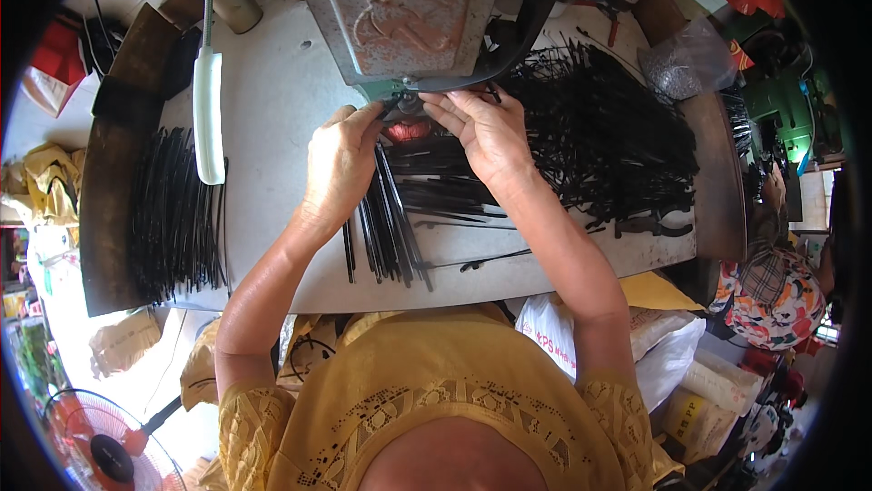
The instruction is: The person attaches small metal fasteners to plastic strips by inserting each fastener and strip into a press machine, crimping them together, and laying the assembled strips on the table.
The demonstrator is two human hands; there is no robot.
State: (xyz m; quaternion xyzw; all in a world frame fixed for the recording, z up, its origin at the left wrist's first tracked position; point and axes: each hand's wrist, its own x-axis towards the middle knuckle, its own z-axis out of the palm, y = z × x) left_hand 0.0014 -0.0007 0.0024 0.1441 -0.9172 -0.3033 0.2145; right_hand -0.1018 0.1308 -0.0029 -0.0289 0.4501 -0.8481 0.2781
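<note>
Both grips pinch one thin black strip at the press head.

Left hand (341, 164) and right hand (486, 132) hold fingertips closed on the strip (427, 108) under the grey press machine (409, 14), above the bench (272, 109). I judge it is the feeding step; the next move needs exact alignment, with fingers away from the tool. A bundle of black strips (386, 228) lies below.

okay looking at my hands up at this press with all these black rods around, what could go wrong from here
1. Both the left hand and right hand have fingertips right under the press head; they could get pinched.
2. The rod bundle reaches the table edge and might slide off.
</note>
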